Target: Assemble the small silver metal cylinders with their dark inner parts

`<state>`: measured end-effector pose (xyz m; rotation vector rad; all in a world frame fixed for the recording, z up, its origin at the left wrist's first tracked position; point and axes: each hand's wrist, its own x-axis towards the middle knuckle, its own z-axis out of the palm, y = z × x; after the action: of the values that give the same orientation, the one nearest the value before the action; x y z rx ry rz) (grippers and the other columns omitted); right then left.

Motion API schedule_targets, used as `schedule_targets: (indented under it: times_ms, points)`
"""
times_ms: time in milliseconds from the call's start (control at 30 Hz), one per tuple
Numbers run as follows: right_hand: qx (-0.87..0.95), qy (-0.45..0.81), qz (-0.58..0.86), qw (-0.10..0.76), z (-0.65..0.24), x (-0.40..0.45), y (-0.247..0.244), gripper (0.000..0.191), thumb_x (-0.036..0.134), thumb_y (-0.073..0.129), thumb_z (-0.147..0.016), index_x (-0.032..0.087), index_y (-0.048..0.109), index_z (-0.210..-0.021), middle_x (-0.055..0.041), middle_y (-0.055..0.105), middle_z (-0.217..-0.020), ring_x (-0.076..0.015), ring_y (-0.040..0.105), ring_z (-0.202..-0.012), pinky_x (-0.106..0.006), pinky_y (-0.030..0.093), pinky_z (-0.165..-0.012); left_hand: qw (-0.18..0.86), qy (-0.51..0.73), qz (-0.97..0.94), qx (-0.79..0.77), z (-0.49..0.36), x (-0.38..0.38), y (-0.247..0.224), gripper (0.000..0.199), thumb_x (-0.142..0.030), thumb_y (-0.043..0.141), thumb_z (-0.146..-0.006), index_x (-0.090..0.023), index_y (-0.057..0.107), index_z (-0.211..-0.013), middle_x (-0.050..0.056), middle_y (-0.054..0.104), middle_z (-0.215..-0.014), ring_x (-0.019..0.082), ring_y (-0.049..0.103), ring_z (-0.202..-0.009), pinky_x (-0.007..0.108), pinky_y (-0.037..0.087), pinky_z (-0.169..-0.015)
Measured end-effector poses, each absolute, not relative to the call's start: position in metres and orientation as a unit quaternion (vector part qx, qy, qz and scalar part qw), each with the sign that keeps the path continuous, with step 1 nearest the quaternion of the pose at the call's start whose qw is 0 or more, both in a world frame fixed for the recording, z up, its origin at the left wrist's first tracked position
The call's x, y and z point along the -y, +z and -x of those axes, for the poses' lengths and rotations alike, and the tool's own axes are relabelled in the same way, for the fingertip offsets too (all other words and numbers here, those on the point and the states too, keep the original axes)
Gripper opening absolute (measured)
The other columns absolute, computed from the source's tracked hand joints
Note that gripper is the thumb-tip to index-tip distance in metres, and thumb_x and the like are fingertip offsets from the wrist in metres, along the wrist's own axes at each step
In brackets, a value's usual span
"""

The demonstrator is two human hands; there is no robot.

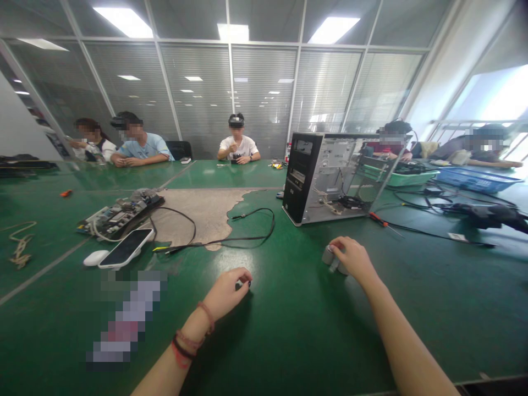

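My left hand (228, 292), with cord bracelets on the wrist, is held above the green table, its fingers curled together. A small dark object (248, 283) shows at the fingertips, too small to name. Farther right, my right hand (353, 257) reaches forward with its fingers bent onto the top of a small grey cylinder (327, 256). A second grey piece (342, 268) sits beside it, partly under the hand. Behind the right hand stands an open computer case (300, 179) with a black front and bare metal inside.
A circuit board assembly (124, 212), a phone (127, 248) and a white mouse-like object (95, 258) lie at left. A black cable (264, 237) loops mid-table. A screwdriver (378, 219), more cables, a green basket (412, 179) and a blue basket (478, 179) are at right. Several people sit across the table.
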<state>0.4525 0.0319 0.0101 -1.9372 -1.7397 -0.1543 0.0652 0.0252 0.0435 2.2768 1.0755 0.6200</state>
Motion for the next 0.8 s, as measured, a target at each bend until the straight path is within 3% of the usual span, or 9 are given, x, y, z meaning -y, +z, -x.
schedule_targets:
  times_ms: [300,500,800]
  points:
    - [0.623,-0.037,0.744,0.240,-0.447,-0.029,0.011,0.036,0.048,0.052,-0.076,0.022,0.057,-0.102,-0.0057,0.064,-0.098,-0.0237,0.058,-0.092,-0.033,0.040,-0.074,0.271,0.232,-0.845,-0.399,-0.066,-0.025,0.043,0.017,-0.018,0.045,-0.080,-0.018,0.062,-0.085,0.002,0.065,-0.083,0.015,0.060,-0.079,0.025,0.044,-0.074]
    - [0.595,-0.020,0.792,0.137,-0.440,-0.026,0.014,0.037,0.051,0.048,-0.078,0.023,0.060,-0.098,-0.0070,0.067,-0.094,-0.0274,0.059,-0.093,-0.041,0.035,-0.081,0.269,0.231,-0.846,-0.399,-0.066,-0.025,0.044,0.017,-0.019,0.045,-0.081,-0.019,0.062,-0.085,0.002,0.065,-0.082,0.015,0.060,-0.078,0.025,0.044,-0.074]
    - [0.537,-0.016,0.836,0.112,-0.449,-0.025,0.017,0.037,0.050,0.045,-0.080,0.024,0.059,-0.103,-0.0083,0.065,-0.103,-0.0296,0.058,-0.098,-0.041,0.038,-0.076,0.265,0.218,-0.847,-0.407,-0.067,-0.025,0.042,0.018,-0.020,0.045,-0.080,-0.019,0.062,-0.085,0.002,0.065,-0.082,0.016,0.060,-0.078,0.025,0.044,-0.072]
